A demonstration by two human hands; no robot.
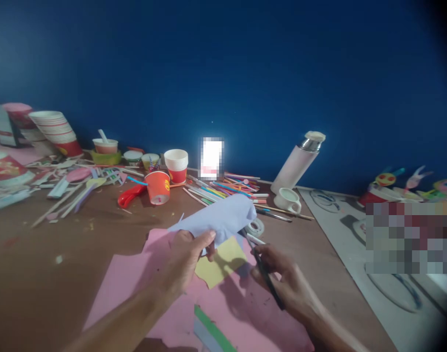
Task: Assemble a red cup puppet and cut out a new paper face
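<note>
My left hand is closed on a pale lavender sheet of paper, thumb on top; the sheet is raised and curled at its far right end. In my right hand is a slim black tool, its upper end close to the lavender sheet; I cannot tell whether it is a pen or a blade. Below the hands lies a large pink sheet. A yellow piece of paper rests on it between the hands, and green and white strips lie nearer to me. Behind my right hand sits a roll of tape.
Sticks, straws and brushes lie at the back beside a white mug and a tilted flask. Left of them are paper cups, red-handled scissors and a leaning cup stack. A bright blurred patch stands by the blue wall.
</note>
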